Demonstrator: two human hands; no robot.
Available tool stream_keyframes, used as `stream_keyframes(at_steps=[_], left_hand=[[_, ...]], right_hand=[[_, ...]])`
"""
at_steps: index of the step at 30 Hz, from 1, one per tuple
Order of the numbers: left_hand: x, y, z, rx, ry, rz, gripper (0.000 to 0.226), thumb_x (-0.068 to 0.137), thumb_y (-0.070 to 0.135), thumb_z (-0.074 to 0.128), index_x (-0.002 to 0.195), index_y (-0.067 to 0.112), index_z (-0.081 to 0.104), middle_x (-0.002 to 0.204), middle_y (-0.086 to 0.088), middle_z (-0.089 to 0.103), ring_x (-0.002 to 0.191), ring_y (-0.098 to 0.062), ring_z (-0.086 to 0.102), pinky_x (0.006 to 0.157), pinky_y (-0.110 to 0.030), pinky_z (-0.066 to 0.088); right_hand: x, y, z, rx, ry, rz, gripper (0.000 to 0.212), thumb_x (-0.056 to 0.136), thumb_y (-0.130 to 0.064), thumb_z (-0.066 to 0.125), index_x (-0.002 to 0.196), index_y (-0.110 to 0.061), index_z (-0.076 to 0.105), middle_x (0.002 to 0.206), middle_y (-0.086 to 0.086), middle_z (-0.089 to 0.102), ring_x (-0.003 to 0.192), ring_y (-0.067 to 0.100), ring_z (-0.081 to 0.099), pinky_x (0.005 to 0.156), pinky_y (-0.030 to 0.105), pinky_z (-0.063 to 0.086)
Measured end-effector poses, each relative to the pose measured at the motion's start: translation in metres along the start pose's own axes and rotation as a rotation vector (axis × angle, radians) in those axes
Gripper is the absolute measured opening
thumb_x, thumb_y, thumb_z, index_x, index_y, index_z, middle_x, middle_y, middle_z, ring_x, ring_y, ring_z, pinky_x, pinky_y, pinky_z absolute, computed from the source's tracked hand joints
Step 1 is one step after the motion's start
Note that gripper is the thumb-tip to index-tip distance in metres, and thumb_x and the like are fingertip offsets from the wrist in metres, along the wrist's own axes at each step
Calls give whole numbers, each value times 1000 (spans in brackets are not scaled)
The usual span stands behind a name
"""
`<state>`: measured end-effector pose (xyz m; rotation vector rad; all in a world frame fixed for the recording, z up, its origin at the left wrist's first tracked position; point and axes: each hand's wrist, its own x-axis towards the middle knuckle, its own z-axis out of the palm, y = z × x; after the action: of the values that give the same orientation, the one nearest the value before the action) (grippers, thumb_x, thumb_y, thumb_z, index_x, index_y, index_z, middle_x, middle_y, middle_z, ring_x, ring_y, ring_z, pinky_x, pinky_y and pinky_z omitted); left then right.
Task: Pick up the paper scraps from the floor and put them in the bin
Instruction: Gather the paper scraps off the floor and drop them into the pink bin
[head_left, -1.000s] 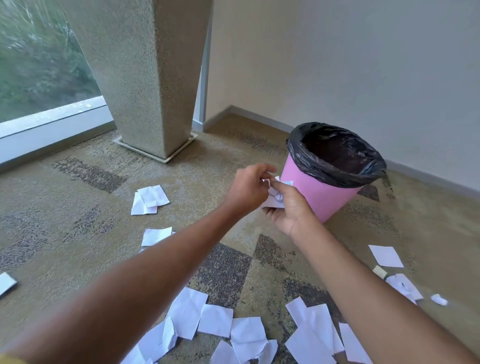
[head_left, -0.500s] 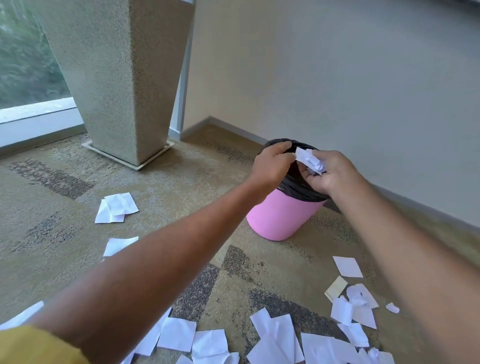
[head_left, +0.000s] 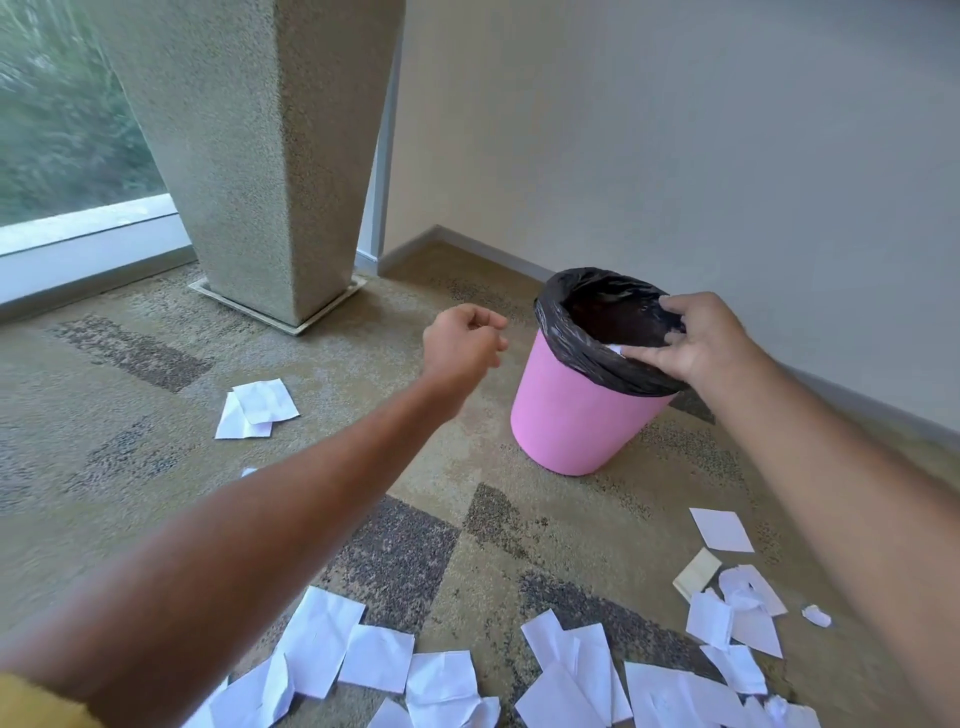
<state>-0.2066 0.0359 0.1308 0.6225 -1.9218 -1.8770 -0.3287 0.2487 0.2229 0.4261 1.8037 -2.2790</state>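
Right hand (head_left: 696, 338): over the near right rim of the bin, fingers spread and loose, gripping nothing; a bit of white paper (head_left: 614, 349) shows just under the fingertips, inside the liner's edge — whether it touches them I cannot tell.
Left hand (head_left: 462, 340): in the air just left of the bin, apart from it, fingers curled in loosely; nothing visible in it.
Sleeve (head_left: 36, 704): a yellow cuff at the bottom left corner of the view.
Bin (head_left: 576, 415): pink, upright on the carpet near the wall, with a black liner (head_left: 582, 343) folded over its rim; the inside is dark.
Scraps, near (head_left: 561, 675): many white pieces strewn over the carpet along the bottom of the view, some overlapping, some creased.
Scraps, right (head_left: 732, 597): a loose cluster near the right forearm — one flat square lies closest to the bin, with crumpled pieces and a small ball nearer the viewer.
Scraps, left (head_left: 257, 408): two overlapping sheets on the carpet, between the pillar's base and the left forearm.
Pillar (head_left: 260, 156): speckled stone, standing on a pale base plate beside the window (head_left: 62, 114).
Carpet (head_left: 130, 364): tan with dark mottled patches.
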Motion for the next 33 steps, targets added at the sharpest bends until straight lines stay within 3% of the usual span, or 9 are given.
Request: stream_keyframes(at_steps=[3, 5, 7, 10, 17, 22, 25, 28, 33], left_hand=[[6, -19, -33, 76, 10, -14, 31, 90, -4, 53, 93, 18, 75, 85, -4, 80, 66, -13, 69, 57, -28, 53], [11, -32, -58, 126, 5, -43, 29, 90, -5, 54, 95, 15, 75, 88, -7, 80, 68, -15, 69, 56, -28, 52], [15, -45, -84, 170, -13, -76, 26, 89, -6, 57, 97, 11, 74, 92, -11, 80, 69, -17, 69, 53, -27, 50], [18, -66, -124, 263, -14, -114, 22, 89, -3, 59, 100, 9, 74, 95, -15, 80, 67, -18, 68, 55, -27, 49], [9, -134, -200, 580, 48, -201, 20, 87, 5, 66, 95, 20, 77, 103, -10, 78, 85, -23, 69, 74, -32, 59], [-4, -175, -240, 1069, -228, -183, 23, 89, 18, 75, 111, 23, 75, 126, -6, 73, 118, -26, 66, 95, -32, 52], [-10, -180, -251, 1250, -350, -113, 53, 83, 30, 84, 134, 23, 70, 137, -3, 63, 124, -26, 61, 95, -31, 51], [-10, -182, -251, 1360, -387, -51, 74, 75, 44, 91, 141, 27, 63, 140, 0, 57, 124, -28, 61, 89, -34, 53], [-11, -186, -248, 1487, -310, 122, 41, 92, 38, 71, 131, 26, 68, 125, -1, 66, 111, -31, 66, 78, -36, 56]], right_hand=[[-6, 6, 5, 5, 32, -26, 39, 96, 4, 57, 135, 0, 55, 152, 21, 46, 139, 43, 50, 101, 67, 54], [-11, 14, 11, 26, 56, -61, 19, 97, 6, 56, 116, 2, 61, 133, 22, 61, 118, 36, 66, 87, 47, 65], [-20, 26, 20, 59, 21, -105, 16, 96, 8, 57, 108, 1, 65, 96, 16, 68, 86, 25, 70, 66, 29, 63], [-37, 53, 41, 69, -66, -146, 24, 94, 9, 60, 115, 2, 67, 73, 10, 62, 60, 17, 62, 60, 25, 55], [-59, 140, 82, -61, -213, -32, 23, 97, 6, 61, 118, 3, 69, 79, 11, 67, 61, 16, 64, 57, 26, 55], [-63, 207, 104, -99, -242, 88, 23, 96, 9, 62, 117, 4, 69, 78, 13, 68, 59, 16, 64, 54, 26, 55], [-65, 246, 116, -147, -265, 144, 21, 96, 8, 61, 114, 2, 70, 76, 11, 69, 58, 15, 65, 51, 25, 55], [-69, 282, 126, -277, -299, 171, 19, 96, 4, 62, 111, -1, 72, 79, 10, 71, 60, 14, 66, 52, 26, 55], [-80, 332, 137, -698, -392, 86, 9, 91, -20, 76, 99, -16, 74, 95, 5, 73, 76, 16, 64, 58, 31, 53]])
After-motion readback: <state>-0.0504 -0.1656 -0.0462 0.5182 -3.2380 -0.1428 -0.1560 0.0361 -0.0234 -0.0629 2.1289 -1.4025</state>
